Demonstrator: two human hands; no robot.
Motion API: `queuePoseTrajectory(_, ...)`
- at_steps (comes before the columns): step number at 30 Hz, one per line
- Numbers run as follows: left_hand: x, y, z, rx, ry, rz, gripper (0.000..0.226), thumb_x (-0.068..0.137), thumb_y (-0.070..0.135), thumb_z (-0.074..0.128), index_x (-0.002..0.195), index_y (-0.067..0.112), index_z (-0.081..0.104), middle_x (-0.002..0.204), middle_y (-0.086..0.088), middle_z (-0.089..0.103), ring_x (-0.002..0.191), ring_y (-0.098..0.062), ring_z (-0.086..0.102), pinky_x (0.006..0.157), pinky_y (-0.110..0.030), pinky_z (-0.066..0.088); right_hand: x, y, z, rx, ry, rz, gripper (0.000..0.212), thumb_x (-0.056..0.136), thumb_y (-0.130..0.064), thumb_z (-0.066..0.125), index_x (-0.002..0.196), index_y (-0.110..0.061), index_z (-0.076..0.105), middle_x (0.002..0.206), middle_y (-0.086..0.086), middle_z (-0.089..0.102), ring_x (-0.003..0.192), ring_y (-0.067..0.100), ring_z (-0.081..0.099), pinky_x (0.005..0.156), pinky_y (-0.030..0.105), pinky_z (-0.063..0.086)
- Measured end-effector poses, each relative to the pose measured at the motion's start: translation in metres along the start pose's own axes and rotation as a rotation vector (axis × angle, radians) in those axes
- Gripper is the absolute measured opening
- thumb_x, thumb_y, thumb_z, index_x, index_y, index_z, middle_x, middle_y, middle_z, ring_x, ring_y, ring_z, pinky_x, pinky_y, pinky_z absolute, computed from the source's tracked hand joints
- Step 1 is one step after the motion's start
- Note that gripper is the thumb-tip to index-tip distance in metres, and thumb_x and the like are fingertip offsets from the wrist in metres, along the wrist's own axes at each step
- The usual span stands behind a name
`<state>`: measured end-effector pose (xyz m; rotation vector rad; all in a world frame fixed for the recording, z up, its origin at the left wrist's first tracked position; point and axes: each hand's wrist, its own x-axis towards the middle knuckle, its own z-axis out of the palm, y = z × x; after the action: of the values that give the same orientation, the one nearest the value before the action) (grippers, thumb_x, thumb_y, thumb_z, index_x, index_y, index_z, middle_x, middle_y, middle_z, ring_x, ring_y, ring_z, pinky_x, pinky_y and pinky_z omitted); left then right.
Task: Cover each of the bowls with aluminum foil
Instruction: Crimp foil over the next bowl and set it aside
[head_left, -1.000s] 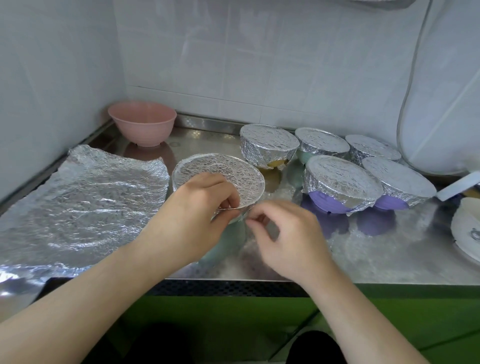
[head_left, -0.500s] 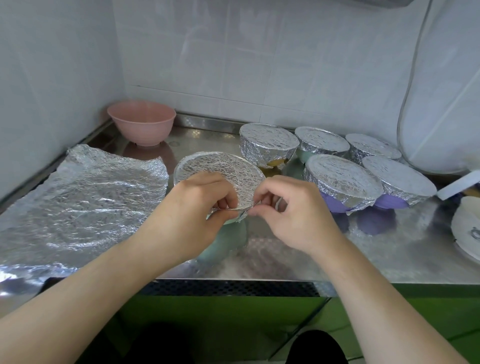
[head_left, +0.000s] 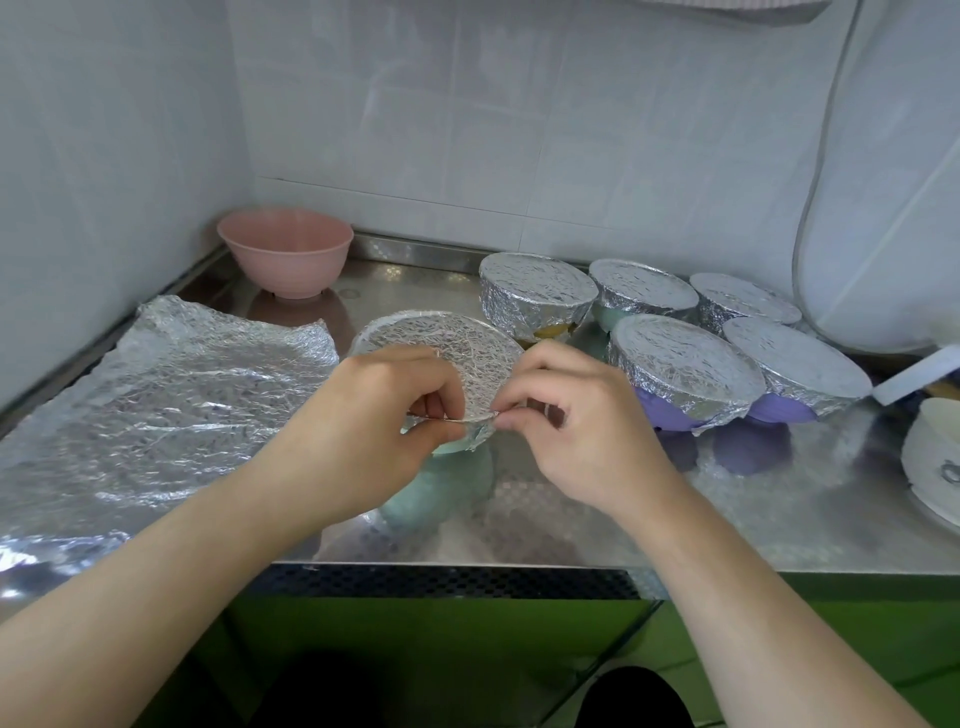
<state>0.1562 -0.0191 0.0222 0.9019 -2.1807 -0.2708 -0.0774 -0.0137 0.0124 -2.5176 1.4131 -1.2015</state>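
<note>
On a stainless steel counter (head_left: 753, 525) set into a corner of white tiled walls (head_left: 467, 130), the head view shows a green bowl (head_left: 452, 447) near the front edge, its top covered by a crinkled foil cover (head_left: 441, 348). Both hands work at the near rim of that cover: the left hand (head_left: 363, 431) pinches the foil edge between thumb and curled fingers, and the right hand (head_left: 582, 431) pinches the same edge just beside it, fingers bent inward. To the left a loose foil sheet (head_left: 156, 405) lies flat on the steel, wrinkled, reaching the counter's front. Behind it, in the corner, a pink bowl (head_left: 285, 260) stands uncovered. To the right, five wrapped bowls (head_left: 685, 369) cluster together in two rows, two of them showing purple undersides. A white round object (head_left: 930, 467) sits partly out of frame at the far right, and a grey cable (head_left: 815, 171) hangs down the wall. Below the counter's front lip runs a dark perforated strip (head_left: 441, 582) above green cabinet fronts (head_left: 415, 649).
</note>
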Motion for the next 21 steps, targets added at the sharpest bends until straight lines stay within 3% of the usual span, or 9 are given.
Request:
queuePoseTrajectory(5, -0.003, 0.000, 0.007, 0.103, 0.018, 0.040, 0.026, 0.078, 0.024, 0.088, 0.094, 0.022, 0.068, 0.091, 0.013, 0.059, 0.087, -0.005, 0.053, 0.079, -0.021, 0.046, 0.001, -0.012, 0.008, -0.021, 0.033, -0.057, 0.010, 0.089, -0.012, 0.083, 0.085, -0.020, 0.078, 0.092, -0.014, 0.064, 0.075, 0.005, 0.057, 0.066, 0.038, 0.051)
queuePoseTrajectory(9, -0.004, -0.001, 0.013, 0.228, 0.051, 0.082, 0.033, 0.073, 0.016, 0.090, 0.092, 0.016, 0.063, 0.090, 0.006, 0.056, 0.086, -0.019, 0.051, 0.076, -0.033, 0.044, -0.003, -0.016, 0.011, 0.017, 0.021, -0.064, 0.007, 0.090, -0.014, 0.083, 0.091, -0.020, 0.078, 0.095, -0.014, 0.065, 0.076, 0.008, 0.060, 0.068, 0.041, 0.053)
queuePoseTrajectory(12, -0.003, -0.004, 0.012, 0.232, 0.051, 0.088, 0.035, 0.071, 0.010, 0.091, 0.090, 0.015, 0.062, 0.087, 0.006, 0.055, 0.083, -0.020, 0.050, 0.074, -0.035, 0.043, -0.004, -0.010, 0.008, -0.010, 0.026, -0.037, 0.013, 0.089, -0.010, 0.083, 0.093, -0.020, 0.076, 0.100, -0.014, 0.065, 0.075, 0.004, 0.057, 0.069, 0.040, 0.053)
queuePoseTrajectory(21, -0.004, -0.004, 0.014, 0.296, 0.053, 0.121, 0.035, 0.071, 0.008, 0.088, 0.089, 0.014, 0.059, 0.089, 0.003, 0.054, 0.084, -0.023, 0.050, 0.074, -0.038, 0.046, 0.000, -0.014, 0.011, -0.083, 0.019, -0.054, 0.016, 0.088, -0.005, 0.077, 0.085, -0.019, 0.070, 0.093, -0.010, 0.063, 0.081, 0.015, 0.061, 0.067, 0.042, 0.052)
